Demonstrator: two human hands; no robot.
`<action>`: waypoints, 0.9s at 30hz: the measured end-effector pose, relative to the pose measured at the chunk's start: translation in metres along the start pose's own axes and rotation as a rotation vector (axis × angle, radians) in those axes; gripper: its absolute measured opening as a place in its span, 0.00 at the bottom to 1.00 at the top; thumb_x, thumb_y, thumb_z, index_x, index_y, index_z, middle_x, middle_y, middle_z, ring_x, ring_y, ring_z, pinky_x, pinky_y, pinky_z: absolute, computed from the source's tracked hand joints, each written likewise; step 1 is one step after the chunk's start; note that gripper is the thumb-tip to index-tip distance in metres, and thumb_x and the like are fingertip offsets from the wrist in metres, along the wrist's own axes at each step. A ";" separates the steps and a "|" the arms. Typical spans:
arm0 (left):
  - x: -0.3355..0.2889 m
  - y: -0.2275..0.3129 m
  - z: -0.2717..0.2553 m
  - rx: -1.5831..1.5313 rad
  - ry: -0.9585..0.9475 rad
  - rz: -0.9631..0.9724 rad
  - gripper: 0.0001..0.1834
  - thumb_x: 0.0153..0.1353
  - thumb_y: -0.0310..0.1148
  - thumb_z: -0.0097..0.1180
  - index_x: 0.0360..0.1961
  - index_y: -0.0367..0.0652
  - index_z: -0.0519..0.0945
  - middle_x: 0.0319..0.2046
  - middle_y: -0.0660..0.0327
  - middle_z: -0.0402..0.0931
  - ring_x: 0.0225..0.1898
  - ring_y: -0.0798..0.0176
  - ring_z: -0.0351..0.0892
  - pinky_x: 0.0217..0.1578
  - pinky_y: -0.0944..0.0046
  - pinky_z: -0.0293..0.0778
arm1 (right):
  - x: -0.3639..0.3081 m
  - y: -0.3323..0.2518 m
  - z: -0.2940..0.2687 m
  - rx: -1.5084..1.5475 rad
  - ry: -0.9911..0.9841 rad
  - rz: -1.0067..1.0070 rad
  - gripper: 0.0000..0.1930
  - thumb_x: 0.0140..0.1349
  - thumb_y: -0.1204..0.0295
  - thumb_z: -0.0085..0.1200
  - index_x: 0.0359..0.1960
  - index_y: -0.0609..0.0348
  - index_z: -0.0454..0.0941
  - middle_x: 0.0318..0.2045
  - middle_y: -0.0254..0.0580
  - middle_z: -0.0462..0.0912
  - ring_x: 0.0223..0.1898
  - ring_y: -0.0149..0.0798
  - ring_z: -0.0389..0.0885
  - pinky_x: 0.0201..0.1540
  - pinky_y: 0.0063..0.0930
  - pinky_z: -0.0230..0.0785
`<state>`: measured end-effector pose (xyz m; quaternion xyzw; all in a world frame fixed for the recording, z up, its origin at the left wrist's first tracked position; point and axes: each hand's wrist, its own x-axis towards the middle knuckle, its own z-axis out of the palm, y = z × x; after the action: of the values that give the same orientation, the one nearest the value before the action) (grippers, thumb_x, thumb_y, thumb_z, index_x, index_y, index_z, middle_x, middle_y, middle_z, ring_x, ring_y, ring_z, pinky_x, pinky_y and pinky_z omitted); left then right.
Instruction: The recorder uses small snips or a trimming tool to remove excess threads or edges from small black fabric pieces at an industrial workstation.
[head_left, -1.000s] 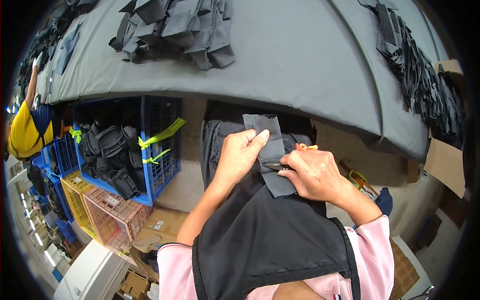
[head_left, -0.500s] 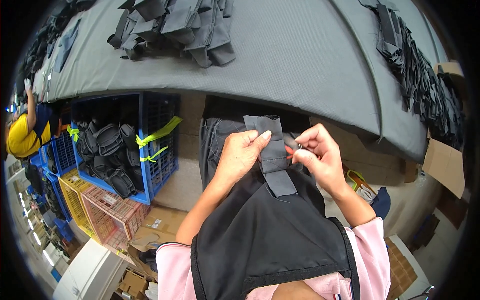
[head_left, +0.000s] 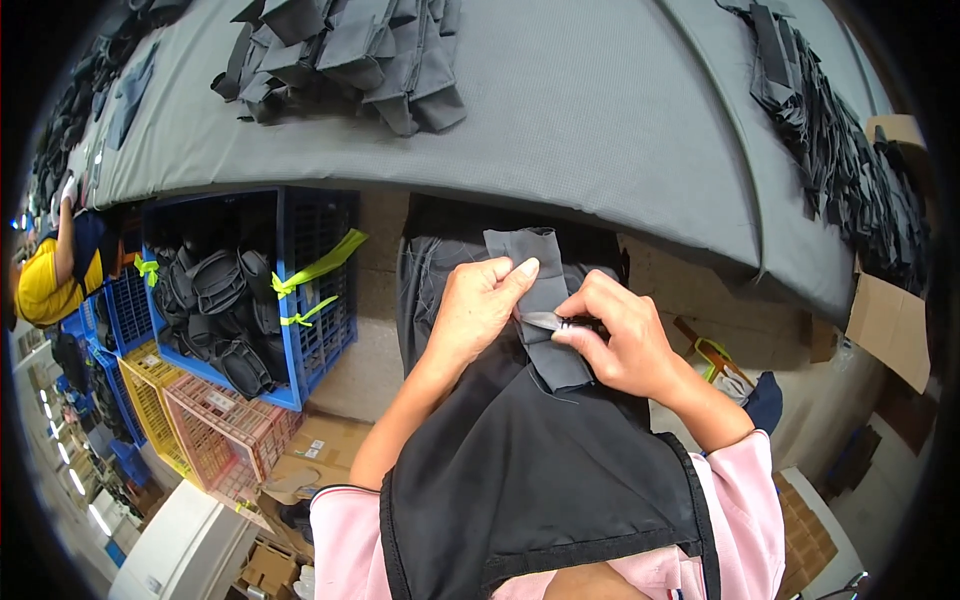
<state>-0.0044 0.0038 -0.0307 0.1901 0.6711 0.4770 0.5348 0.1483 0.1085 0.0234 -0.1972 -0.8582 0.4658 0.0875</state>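
Note:
A dark grey fabric strip [head_left: 560, 365] hangs over my lap, lying across my black apron [head_left: 560, 470]. My left hand [head_left: 478, 308] pinches its left edge between thumb and forefinger, with the top end sticking up beyond the thumb. Closed round a pair of small thread snips [head_left: 541, 320], my right hand [head_left: 625, 340] is at the strip's right side. The metal blades point left across the strip, close to my left fingers; the handles are mostly hidden in the palm. A loose thread trails from the lower end.
A grey-covered table [head_left: 600, 110] spans the far side, bearing piles of grey fabric pieces [head_left: 370, 60] and dark strips [head_left: 840, 150]. At left, a blue crate [head_left: 292, 350] holds black pouch-like pieces, near a pink crate [head_left: 225, 410]. A co-worker in yellow [head_left: 45, 280] is far left.
My right hand has moved left, bringing the snips from beside the strip to over it. The strip's lower part now lies straighter. My left hand keeps its pinch.

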 end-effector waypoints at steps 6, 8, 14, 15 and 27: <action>0.004 -0.003 -0.002 -0.169 -0.014 -0.045 0.24 0.62 0.41 0.57 0.12 0.42 0.67 0.11 0.70 0.65 0.15 0.78 0.62 0.16 0.72 0.60 | -0.003 0.001 0.000 0.127 0.122 0.098 0.13 0.49 0.76 0.64 0.35 0.62 0.75 0.27 0.40 0.73 0.24 0.36 0.75 0.26 0.25 0.69; 0.003 0.003 -0.001 -0.159 -0.017 -0.069 0.24 0.62 0.40 0.57 0.12 0.42 0.67 0.11 0.71 0.64 0.15 0.79 0.61 0.16 0.72 0.59 | -0.002 -0.001 0.000 0.103 0.083 0.090 0.16 0.47 0.74 0.66 0.38 0.61 0.75 0.29 0.40 0.73 0.25 0.35 0.75 0.27 0.25 0.70; 0.007 0.003 0.002 -0.096 -0.037 -0.099 0.25 0.63 0.40 0.57 0.11 0.43 0.65 0.10 0.71 0.62 0.15 0.79 0.58 0.15 0.72 0.57 | 0.006 -0.004 0.003 0.090 -0.180 -0.055 0.22 0.39 0.86 0.56 0.40 0.55 0.79 0.26 0.36 0.74 0.27 0.39 0.79 0.26 0.30 0.70; 0.007 0.004 0.002 -0.071 -0.047 -0.106 0.25 0.63 0.40 0.56 0.11 0.43 0.65 0.10 0.71 0.62 0.15 0.79 0.58 0.15 0.71 0.56 | 0.010 -0.007 0.003 0.049 -0.248 -0.037 0.19 0.40 0.85 0.55 0.37 0.56 0.80 0.26 0.35 0.75 0.28 0.41 0.80 0.25 0.33 0.69; 0.010 -0.008 0.003 0.019 0.047 0.020 0.25 0.62 0.40 0.58 0.13 0.38 0.65 0.10 0.68 0.61 0.15 0.78 0.60 0.15 0.69 0.60 | 0.000 -0.001 0.014 0.336 0.069 0.132 0.06 0.52 0.82 0.54 0.29 0.63 0.69 0.24 0.39 0.68 0.23 0.37 0.69 0.27 0.26 0.61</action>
<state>-0.0033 0.0090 -0.0432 0.1906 0.6860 0.4804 0.5121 0.1431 0.0976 0.0168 -0.2514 -0.7499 0.6004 0.1180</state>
